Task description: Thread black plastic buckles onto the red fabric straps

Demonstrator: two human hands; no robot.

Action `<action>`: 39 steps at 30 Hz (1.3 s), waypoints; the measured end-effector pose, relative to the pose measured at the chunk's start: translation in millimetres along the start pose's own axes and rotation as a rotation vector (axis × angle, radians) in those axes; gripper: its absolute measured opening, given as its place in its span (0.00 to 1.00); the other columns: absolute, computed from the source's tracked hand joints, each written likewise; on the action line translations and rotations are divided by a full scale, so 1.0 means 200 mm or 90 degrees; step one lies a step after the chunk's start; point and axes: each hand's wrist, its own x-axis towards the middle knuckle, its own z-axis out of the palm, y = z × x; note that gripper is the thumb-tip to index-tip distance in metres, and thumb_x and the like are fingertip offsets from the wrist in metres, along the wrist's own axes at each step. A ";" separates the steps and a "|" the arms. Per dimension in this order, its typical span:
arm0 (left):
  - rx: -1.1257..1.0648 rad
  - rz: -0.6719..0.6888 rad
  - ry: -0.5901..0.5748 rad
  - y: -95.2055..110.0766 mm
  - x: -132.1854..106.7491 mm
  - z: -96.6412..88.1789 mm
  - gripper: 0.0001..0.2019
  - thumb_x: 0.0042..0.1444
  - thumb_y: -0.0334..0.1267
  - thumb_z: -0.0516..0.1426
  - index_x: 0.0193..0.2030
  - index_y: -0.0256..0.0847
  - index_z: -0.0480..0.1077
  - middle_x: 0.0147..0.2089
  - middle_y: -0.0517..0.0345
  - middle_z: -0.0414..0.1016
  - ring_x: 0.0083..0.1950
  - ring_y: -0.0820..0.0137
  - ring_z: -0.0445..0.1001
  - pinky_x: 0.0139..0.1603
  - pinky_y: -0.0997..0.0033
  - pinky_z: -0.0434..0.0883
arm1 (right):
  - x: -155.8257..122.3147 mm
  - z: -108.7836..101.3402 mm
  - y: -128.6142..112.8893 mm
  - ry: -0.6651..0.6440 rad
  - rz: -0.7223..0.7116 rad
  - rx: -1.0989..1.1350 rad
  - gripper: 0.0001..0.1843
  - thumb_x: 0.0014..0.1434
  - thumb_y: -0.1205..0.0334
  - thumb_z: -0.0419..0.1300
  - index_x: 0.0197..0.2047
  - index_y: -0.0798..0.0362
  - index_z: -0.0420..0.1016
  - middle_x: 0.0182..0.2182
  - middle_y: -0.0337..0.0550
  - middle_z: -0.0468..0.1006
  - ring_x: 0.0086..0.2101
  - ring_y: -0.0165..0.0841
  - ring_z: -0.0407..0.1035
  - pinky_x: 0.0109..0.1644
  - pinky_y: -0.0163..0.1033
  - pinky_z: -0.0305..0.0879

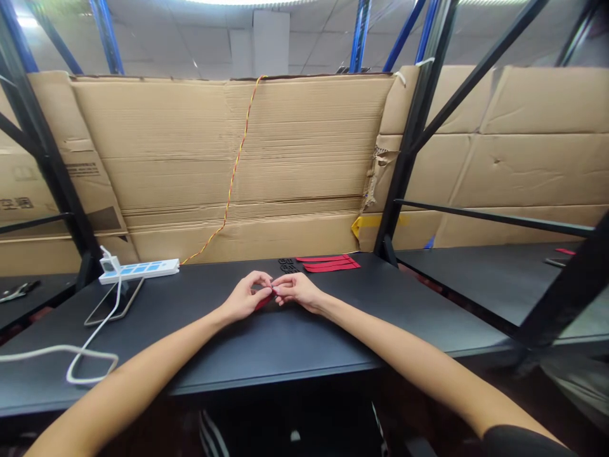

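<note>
Red strap pinched between both hands, slip possible

Left hand (245, 297) and right hand (297, 291) fingertip to fingertip at mid-table, pinching a red strap (263, 302), one end showing below the left hand. Risk of slipping from too light a pinch; risk of snagging on black buckles (287, 264) beside stacked red straps (328, 263). Black tabletop (285, 343) between hands and near edge; power strip (137, 270) and phone (114, 301) well left

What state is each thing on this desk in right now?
Left hand: curled around a red strap.
Right hand: curled, fingertips touching the left hand.
Other red straps: lying flat, overlapping.
Black buckles: lying in a small group.
Power strip: plug inserted.
Phone: lying flat, screen dark.
</note>
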 end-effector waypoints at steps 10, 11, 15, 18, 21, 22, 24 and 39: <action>0.083 -0.059 0.058 0.03 -0.01 0.00 0.14 0.53 0.45 0.59 0.38 0.36 0.76 0.33 0.52 0.79 0.33 0.68 0.76 0.35 0.71 0.72 | 0.02 0.04 0.02 0.042 -0.097 -0.044 0.22 0.41 0.53 0.71 0.36 0.58 0.77 0.26 0.43 0.78 0.27 0.33 0.74 0.37 0.43 0.71; 0.079 -0.069 0.060 0.02 -0.01 0.01 0.14 0.53 0.45 0.59 0.37 0.36 0.76 0.32 0.52 0.79 0.32 0.68 0.76 0.34 0.71 0.72 | 0.02 0.05 0.03 0.050 -0.104 -0.057 0.21 0.41 0.53 0.71 0.36 0.58 0.76 0.25 0.43 0.78 0.26 0.33 0.73 0.37 0.43 0.71; 0.038 -0.100 0.081 0.00 -0.01 0.01 0.14 0.49 0.46 0.62 0.34 0.35 0.74 0.29 0.52 0.79 0.28 0.69 0.76 0.29 0.72 0.72 | 0.03 0.06 0.04 0.070 -0.135 -0.108 0.20 0.44 0.52 0.69 0.36 0.58 0.76 0.26 0.43 0.78 0.26 0.33 0.73 0.36 0.42 0.71; -0.003 -0.127 0.092 -0.01 -0.01 0.00 0.15 0.46 0.46 0.64 0.32 0.35 0.71 0.26 0.54 0.77 0.25 0.69 0.75 0.26 0.72 0.72 | 0.02 0.07 0.04 0.058 -0.141 -0.124 0.19 0.46 0.51 0.68 0.37 0.57 0.76 0.27 0.43 0.79 0.26 0.33 0.73 0.37 0.42 0.71; -0.018 -0.145 0.083 -0.01 -0.01 0.00 0.14 0.46 0.45 0.64 0.30 0.35 0.70 0.25 0.54 0.76 0.24 0.69 0.75 0.26 0.70 0.73 | 0.00 0.07 0.02 0.017 -0.133 -0.102 0.19 0.47 0.52 0.68 0.38 0.56 0.77 0.29 0.43 0.79 0.28 0.32 0.73 0.39 0.42 0.70; -0.020 -0.145 0.082 -0.01 -0.01 -0.01 0.14 0.46 0.45 0.64 0.30 0.35 0.70 0.25 0.54 0.76 0.24 0.69 0.75 0.27 0.70 0.73 | 0.00 0.07 0.02 0.000 -0.127 -0.084 0.19 0.47 0.53 0.68 0.39 0.56 0.77 0.29 0.43 0.79 0.29 0.32 0.73 0.40 0.42 0.70; -0.032 -0.135 0.079 -0.02 -0.01 -0.01 0.14 0.46 0.45 0.64 0.30 0.35 0.70 0.25 0.54 0.76 0.25 0.69 0.75 0.28 0.69 0.73 | -0.02 0.06 0.00 -0.033 -0.105 -0.038 0.19 0.47 0.54 0.69 0.39 0.56 0.77 0.30 0.43 0.79 0.30 0.32 0.73 0.42 0.42 0.69; 0.207 0.060 0.088 0.03 -0.03 0.01 0.13 0.51 0.42 0.62 0.43 0.40 0.73 0.45 0.53 0.78 0.47 0.64 0.75 0.54 0.64 0.67 | -0.01 0.08 -0.03 0.032 -0.112 0.049 0.22 0.40 0.58 0.72 0.29 0.53 0.61 0.25 0.34 0.72 0.23 0.24 0.64 0.29 0.33 0.60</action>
